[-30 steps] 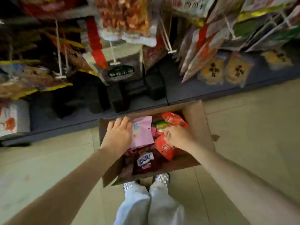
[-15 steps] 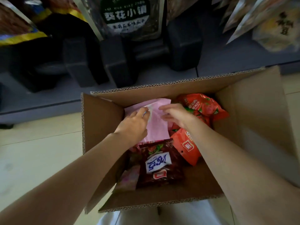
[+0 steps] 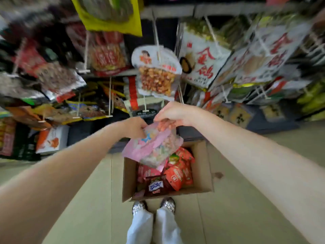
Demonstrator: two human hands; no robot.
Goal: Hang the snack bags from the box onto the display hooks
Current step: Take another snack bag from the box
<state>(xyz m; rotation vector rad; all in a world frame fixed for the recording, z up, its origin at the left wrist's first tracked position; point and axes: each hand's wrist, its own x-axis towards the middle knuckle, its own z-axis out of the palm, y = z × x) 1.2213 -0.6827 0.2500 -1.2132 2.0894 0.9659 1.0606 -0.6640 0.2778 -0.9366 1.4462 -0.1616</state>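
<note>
Pale tiled floor [image 3: 246, 217] underfoot, marked by a small dark stain [image 3: 218, 175]. Silvery woven shoes [image 3: 139, 207] side by side at the bottom, under white trouser legs [image 3: 140, 228]. Dark grey base shelf [image 3: 274, 126] along the foot of the rack. Low on the left, a white pack with an orange picture [image 3: 51, 140], possibly a carton; too blurred to tell. Higher up, already-hung stock: a clear packet of reddish-brown nuts [image 3: 156, 74], a white packet with red characters [image 3: 204, 62] just beside it, a yellow-edged packet [image 3: 109, 14] at the top.
</note>
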